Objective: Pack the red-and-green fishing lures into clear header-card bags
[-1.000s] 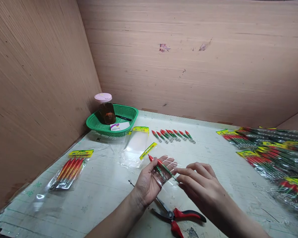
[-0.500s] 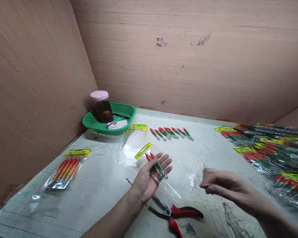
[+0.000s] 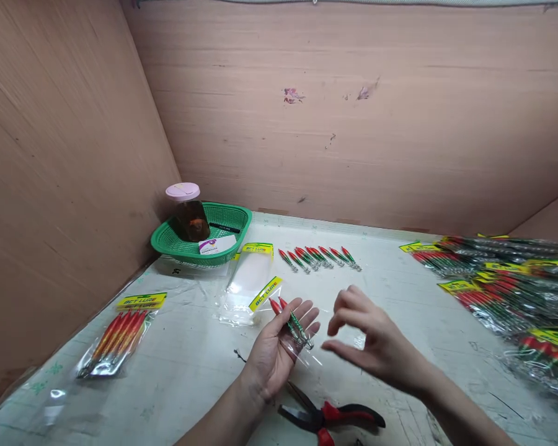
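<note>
My left hand (image 3: 279,344) is palm up, its thumb pressing two red-and-green fishing lures (image 3: 292,323) against the palm with their hooks toward the wrist side. A clear plastic bag with a yellow BCT LURE header (image 3: 266,293) is at the same hand; I cannot tell whether the lures are inside it. My right hand (image 3: 369,337) hovers to the right, thumb and fingers curved apart around nothing. Beyond both hands, several more red-and-green lures (image 3: 325,256) lie in a row. Flat bags with yellow headers (image 3: 251,272) are stacked left of that row.
Red-handled pliers (image 3: 323,418) lie open near the front. A packet of orange-red lures (image 3: 121,334) is at left. At the back left, a green basket (image 3: 167,248) holds a lidded jar (image 3: 193,220), pen and card. Filled lure packets (image 3: 506,285) pile up at right.
My right hand has moved left, closer to the left hand, and its fingers have spread from a closed curl. The left hand still holds the two lures. The view has tilted up slightly.
</note>
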`<state>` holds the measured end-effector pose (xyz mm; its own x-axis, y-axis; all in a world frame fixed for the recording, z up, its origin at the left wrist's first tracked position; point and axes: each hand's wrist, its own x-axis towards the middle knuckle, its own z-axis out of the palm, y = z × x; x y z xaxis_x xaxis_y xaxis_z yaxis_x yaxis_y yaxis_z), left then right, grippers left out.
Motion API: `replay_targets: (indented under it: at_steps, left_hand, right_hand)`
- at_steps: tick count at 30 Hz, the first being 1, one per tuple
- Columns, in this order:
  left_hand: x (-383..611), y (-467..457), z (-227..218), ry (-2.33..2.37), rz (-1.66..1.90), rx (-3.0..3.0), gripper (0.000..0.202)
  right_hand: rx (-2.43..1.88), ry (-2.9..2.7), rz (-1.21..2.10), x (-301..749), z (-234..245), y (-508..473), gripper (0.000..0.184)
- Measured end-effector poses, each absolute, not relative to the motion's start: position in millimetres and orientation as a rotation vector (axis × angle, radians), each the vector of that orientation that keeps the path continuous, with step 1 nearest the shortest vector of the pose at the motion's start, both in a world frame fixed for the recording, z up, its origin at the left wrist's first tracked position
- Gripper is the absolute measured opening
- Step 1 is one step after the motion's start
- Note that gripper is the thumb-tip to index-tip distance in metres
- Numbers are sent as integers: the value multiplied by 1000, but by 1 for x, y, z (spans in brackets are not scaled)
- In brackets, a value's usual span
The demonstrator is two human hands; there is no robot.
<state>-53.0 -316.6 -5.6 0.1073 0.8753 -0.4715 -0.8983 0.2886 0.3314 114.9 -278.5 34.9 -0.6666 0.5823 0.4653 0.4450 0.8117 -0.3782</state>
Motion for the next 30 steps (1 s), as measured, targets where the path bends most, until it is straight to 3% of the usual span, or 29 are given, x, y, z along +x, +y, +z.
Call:
replay_targets:
  at_steps: [6,11,23,30]
  left_hand:
    - [-54,-316,-9,595,1336,-34,24]
    - [-53,-317,-9,585,1376,-21,22]
    - [-50,-324,-4,504,1368,30,26]
    - [-56,-328,-1,350,1340,51,36]
  right_hand:
    - [-862,-2324,-73,98,15,-303,6]
    - [-933,-2223,42,92,11,-309,12]
    - [-997,-2058,49,89,10,-318,4]
    - [-936,-2081,26,87,11,-317,22]
